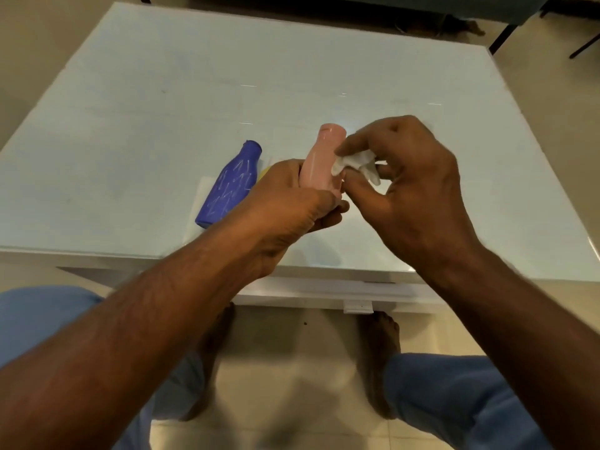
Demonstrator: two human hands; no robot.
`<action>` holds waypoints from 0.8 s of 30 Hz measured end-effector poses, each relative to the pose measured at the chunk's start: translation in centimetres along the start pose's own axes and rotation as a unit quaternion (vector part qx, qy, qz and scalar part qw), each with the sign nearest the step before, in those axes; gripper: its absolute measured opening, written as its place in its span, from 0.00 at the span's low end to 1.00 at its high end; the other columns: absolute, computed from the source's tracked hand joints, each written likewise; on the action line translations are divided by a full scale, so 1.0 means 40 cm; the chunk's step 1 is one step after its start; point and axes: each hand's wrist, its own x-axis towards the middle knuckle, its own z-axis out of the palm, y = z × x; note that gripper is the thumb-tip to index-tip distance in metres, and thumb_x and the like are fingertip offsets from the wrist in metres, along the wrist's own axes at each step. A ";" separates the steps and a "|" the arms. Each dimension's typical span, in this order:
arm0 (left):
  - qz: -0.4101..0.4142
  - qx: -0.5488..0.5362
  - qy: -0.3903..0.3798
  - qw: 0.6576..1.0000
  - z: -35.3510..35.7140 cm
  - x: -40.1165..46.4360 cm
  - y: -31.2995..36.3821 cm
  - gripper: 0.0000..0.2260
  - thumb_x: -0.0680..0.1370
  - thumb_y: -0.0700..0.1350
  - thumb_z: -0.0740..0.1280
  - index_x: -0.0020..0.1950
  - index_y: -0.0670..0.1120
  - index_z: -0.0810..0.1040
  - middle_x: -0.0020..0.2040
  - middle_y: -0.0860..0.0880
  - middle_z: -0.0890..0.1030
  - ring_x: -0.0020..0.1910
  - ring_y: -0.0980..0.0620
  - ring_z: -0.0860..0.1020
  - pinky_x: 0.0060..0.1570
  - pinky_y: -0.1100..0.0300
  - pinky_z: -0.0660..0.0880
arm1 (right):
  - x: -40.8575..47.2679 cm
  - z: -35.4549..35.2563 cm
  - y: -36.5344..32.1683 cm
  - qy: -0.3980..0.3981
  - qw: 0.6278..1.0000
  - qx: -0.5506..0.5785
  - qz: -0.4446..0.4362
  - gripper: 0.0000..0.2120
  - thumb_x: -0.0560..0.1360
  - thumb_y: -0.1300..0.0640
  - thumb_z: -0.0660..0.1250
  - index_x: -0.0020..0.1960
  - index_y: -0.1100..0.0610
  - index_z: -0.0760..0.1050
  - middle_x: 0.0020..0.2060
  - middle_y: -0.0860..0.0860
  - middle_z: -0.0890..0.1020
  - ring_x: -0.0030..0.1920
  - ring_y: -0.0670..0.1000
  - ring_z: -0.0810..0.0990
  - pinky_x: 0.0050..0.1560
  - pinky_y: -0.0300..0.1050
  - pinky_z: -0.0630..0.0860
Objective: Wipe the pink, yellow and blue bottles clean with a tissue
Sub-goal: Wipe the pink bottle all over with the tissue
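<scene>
Yellow bottle (pixel 263 173) is hiding almost wholly behind the left hand (pixel 292 203), a sliver peeking out at 9 o'clock of the pink bottle (pixel 319 160). Left hand is gripping the pink bottle's base, neck pointing to 12. Right hand (pixel 409 186) is pinching a crumpled white tissue (pixel 352 164) against its side. Blue bottle (pixel 229 186), scribbled with white marks, is lying on the pale table (pixel 162 108) at 9 o'clock.

Dim, warm indoor light from overhead. Faint glare streaks and a soft bright patch on the pale glass tabletop (pixel 194 92). Soft double shadows of the legs on the floor tiles (pixel 292 384) below. Slight motion blur on the right hand (pixel 412 186) and the tissue (pixel 354 164). Strong wide-angle bending of the table edges toward the frame borders. Overall soft, slightly grainy.
</scene>
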 end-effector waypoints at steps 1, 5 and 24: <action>-0.004 -0.001 -0.002 1.000 0.001 -0.001 0.000 0.22 0.76 0.37 0.72 0.68 0.45 0.72 0.53 0.47 0.82 0.48 0.47 0.85 0.50 0.54 0.83 | 0.002 -0.001 0.003 0.011 1.000 0.000 0.007 0.11 0.77 0.56 0.72 0.58 0.54 0.82 0.55 0.51 0.81 0.55 0.49 0.81 0.53 0.49 0.83; -0.007 0.004 -0.004 1.000 0.003 -0.005 -0.005 0.22 0.76 0.37 0.72 0.68 0.45 0.72 0.54 0.46 0.82 0.49 0.47 0.85 0.51 0.52 0.83 | -0.008 0.000 -0.003 0.002 1.000 0.005 -0.002 0.14 0.76 0.56 0.72 0.61 0.56 0.81 0.56 0.51 0.83 0.55 0.50 0.82 0.54 0.50 0.83; -0.025 -0.048 -0.013 0.998 0.002 -0.014 -0.003 0.11 0.78 0.36 0.68 0.58 0.47 0.75 0.48 0.46 0.83 0.46 0.48 0.85 0.49 0.55 0.83 | -0.011 -0.003 0.007 -0.012 1.000 -0.004 -0.028 0.10 0.77 0.59 0.72 0.58 0.55 0.82 0.53 0.49 0.83 0.53 0.47 0.81 0.53 0.47 0.81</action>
